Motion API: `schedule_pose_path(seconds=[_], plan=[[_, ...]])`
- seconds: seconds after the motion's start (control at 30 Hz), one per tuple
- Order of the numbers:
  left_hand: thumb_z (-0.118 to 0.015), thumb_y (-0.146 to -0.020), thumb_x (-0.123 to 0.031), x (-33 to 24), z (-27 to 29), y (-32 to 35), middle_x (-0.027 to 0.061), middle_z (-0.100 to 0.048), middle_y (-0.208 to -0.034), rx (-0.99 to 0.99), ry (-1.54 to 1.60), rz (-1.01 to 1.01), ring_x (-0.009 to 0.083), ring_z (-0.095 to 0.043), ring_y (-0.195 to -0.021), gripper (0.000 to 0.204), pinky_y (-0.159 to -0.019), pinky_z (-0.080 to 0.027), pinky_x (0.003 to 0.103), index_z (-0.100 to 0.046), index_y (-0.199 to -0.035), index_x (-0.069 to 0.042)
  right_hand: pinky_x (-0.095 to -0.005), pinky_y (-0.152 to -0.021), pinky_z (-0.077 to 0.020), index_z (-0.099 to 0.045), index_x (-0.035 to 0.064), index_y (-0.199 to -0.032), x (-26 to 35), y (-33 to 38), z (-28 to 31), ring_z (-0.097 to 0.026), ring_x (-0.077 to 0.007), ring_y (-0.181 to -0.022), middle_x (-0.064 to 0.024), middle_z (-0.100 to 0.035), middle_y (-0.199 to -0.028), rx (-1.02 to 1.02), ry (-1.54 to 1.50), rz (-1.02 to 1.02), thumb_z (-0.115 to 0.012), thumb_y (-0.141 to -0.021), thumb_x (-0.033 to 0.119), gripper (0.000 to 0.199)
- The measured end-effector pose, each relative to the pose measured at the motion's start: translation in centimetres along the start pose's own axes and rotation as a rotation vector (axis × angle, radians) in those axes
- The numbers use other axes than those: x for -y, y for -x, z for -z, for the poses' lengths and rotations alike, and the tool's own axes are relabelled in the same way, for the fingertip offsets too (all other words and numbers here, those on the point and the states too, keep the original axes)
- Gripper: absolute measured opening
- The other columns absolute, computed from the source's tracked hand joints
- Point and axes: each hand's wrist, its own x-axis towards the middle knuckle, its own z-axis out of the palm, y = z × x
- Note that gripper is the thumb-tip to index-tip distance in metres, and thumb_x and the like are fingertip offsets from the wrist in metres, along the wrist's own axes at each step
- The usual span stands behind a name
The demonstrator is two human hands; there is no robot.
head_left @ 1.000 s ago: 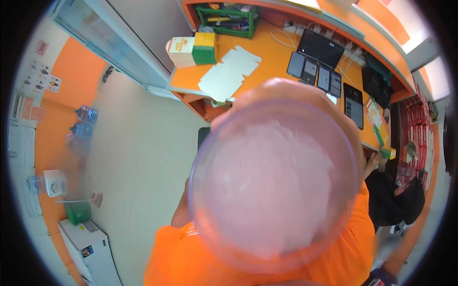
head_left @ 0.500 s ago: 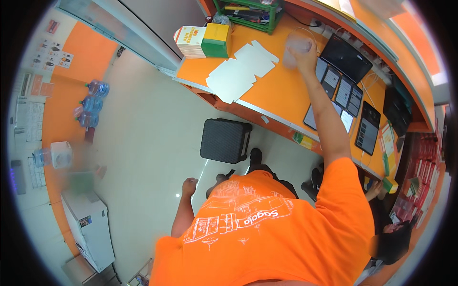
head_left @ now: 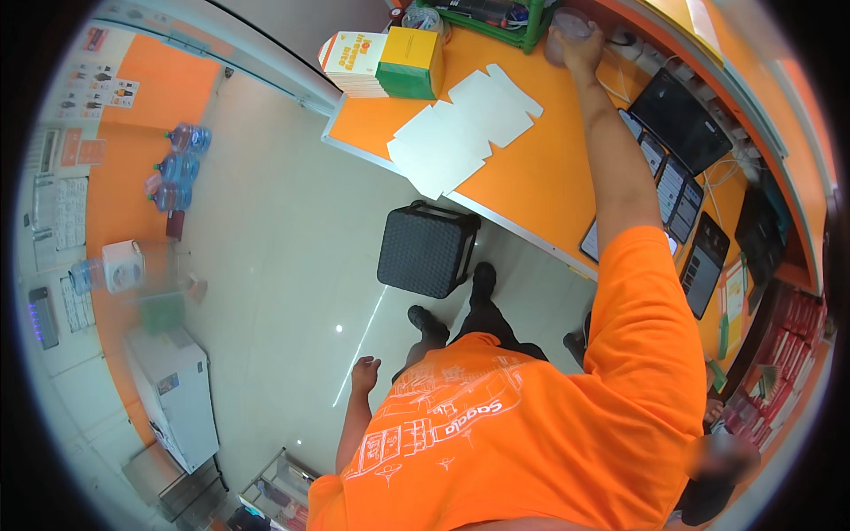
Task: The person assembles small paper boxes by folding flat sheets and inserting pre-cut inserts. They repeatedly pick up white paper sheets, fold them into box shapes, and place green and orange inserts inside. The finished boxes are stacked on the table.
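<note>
My right arm reaches over the orange counter (head_left: 531,168) to its far side. There my right hand (head_left: 582,51) is closed around a translucent plastic cup (head_left: 569,22), beside a green rack (head_left: 536,26). Its contents cannot be made out. Low at my side hangs my left hand (head_left: 365,373) above the floor, its fingers curled and nothing visible in them. An unfolded white carton (head_left: 465,128) lies flat on the counter. Left of it stand a stack of folded printed cartons (head_left: 354,64) and a yellow-green box (head_left: 412,64).
Several phones and tablets (head_left: 706,265) lie on the counter's right part, near a dark laptop-like screen (head_left: 682,119) and cables. A black stool (head_left: 425,248) stands before the counter. Another person (head_left: 713,473) is at lower right. Water bottles (head_left: 181,168) and a white chest freezer (head_left: 173,398) line the left wall.
My right hand, with the cup, has moved farther back, toward the green rack. The view has shifted, and my left hand still hangs at my side.
</note>
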Motion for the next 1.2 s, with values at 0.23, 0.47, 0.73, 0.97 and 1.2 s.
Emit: schedule_pose_path(seconds=[0.23,0.47,0.73,0.97,1.2], plan=[[-0.071,-0.089,-0.035,-3.8,0.8,-0.7,0.0237,-0.073,-0.114,-0.011,-0.039,-0.139,0.0372,-0.070,-0.109,0.053,-0.096,-0.053,0.042,-0.066,-0.124,0.004,-0.0418,-0.107,-0.0462,-0.053,-0.0062,-0.133,-0.8,1.3,-1.3,-0.057,-0.0357,-0.125,-0.0240,-0.059,-0.133,-0.007,-0.008,0.047,-0.095,-0.062,0.048,0.099],[-0.070,-0.093,-0.031,-14.6,2.6,-1.6,0.0212,-0.072,-0.116,-0.012,-0.011,-0.309,0.0320,-0.070,-0.109,0.047,-0.095,-0.054,0.039,-0.064,-0.126,0.002,-0.0430,-0.099,-0.0496,-0.056,-0.0002,-0.131,4.9,8.3,4.9,-0.061,-0.0342,-0.119,-0.0220,-0.061,-0.129,0.284,-0.057,-0.183,-0.085,-0.079,0.041,0.073],[-0.069,-0.096,-0.028,-38.8,2.1,-5.4,0.0192,-0.067,-0.125,-0.079,0.330,-0.664,0.0267,-0.067,-0.110,0.056,-0.095,-0.053,0.036,-0.049,-0.139,0.003,-0.0470,-0.108,-0.0430,-0.056,0.0003,-0.134,4.6,16.8,2.6,-0.053,-0.0371,-0.128,-0.0198,-0.058,-0.134,0.748,0.479,-0.028,-0.079,-0.083,0.047,0.073],[-0.068,-0.097,-0.018,-43.6,0.7,-12.7,0.0217,-0.060,-0.124,0.143,0.732,-0.360,0.0231,-0.064,-0.110,0.056,-0.082,-0.057,0.033,-0.040,-0.137,0.009,-0.0459,-0.106,-0.0456,-0.057,-0.0002,-0.133,6.3,16.7,1.2,-0.054,-0.0372,-0.127,-0.0196,-0.059,-0.136,0.930,0.627,-0.105,-0.088,-0.070,0.042,0.083],[-0.057,-0.100,-0.004,-42.0,5.2,-14.3,0.0194,-0.061,-0.120,0.139,0.442,-0.964,0.0247,-0.063,-0.110,0.029,-0.089,-0.055,0.036,-0.042,-0.123,0.006,-0.0430,-0.100,-0.0498,-0.056,-0.0018,-0.134,6.1,17.2,4.0,-0.062,-0.0350,-0.118,-0.0183,-0.068,-0.121,1.071,0.471,-0.326,-0.090,-0.066,0.031,0.083]])
